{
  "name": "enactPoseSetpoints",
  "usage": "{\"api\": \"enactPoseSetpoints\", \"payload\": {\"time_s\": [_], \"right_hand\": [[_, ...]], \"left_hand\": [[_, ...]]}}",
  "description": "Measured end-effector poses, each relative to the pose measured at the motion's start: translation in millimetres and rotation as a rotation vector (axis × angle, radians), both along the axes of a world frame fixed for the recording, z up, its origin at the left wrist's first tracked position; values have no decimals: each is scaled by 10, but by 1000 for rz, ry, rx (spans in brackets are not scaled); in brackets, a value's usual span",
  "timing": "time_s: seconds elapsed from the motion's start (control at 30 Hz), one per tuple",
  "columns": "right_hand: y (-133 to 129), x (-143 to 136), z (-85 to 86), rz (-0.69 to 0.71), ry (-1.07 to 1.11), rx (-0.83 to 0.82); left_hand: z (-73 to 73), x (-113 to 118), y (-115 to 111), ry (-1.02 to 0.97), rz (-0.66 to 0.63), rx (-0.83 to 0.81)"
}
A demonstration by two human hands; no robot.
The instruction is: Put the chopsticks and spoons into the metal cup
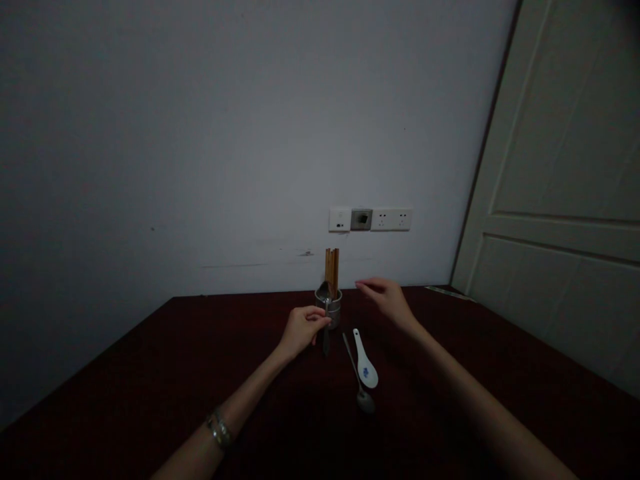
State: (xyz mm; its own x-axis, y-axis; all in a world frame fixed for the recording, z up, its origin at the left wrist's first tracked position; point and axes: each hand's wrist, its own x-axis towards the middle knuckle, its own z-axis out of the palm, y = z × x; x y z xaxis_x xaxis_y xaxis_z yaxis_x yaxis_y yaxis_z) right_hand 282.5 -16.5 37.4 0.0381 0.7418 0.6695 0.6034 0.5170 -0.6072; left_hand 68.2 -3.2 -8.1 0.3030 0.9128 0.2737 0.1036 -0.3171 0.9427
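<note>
My left hand [304, 328] pinches the handle of a metal spoon [326, 291], whose bowl points up in front of a metal holder [335, 312]. Several wooden chopsticks [332, 270] stand upright in that holder. To the right of it, my right hand [387, 298] hovers with its fingers stretched toward the holder and nothing in them. A white ceramic spoon [367, 367] with a blue mark lies on the dark red table, and a long metal spoon [364, 400] lies just left of it. Below my left fingertips is a dark, narrow shape, too dim to name.
The dark red table [225, 373] meets a pale wall [240, 147] at its back edge. Sockets and a switch plate [391, 219] are on the wall behind the holder. A panelled door [565, 173] stands at the right.
</note>
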Motion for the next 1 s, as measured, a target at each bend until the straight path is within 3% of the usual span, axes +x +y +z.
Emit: {"api": "enactPoseSetpoints", "payload": {"time_s": [0.07, 0.17, 0.47, 0.67, 0.8, 0.9, 1.0], "right_hand": [[-52, -158, 280, 101, -75, 72], [-79, -314, 492, 163, -239, 110], [-26, -434, 532, 105, -539, 8], [-3, -470, 602, 112, -573, 1], [98, -392, 767, 110, -522, 4], [201, -300, 968, 58, -482, 67], [326, -237, 1156, -19, -473, 135]], "left_hand": [[-19, 7, -6, 19, -3, 2], [-37, 15, -17, 47, 2, 14], [3, 27, -66, 82, -7, 33], [-13, 34, -55, 16, -50, 34], [87, -27, -41, -42, -140, 22], [147, -115, 64, -93, -35, 81], [75, -179, 291, -123, 135, 161]]}}
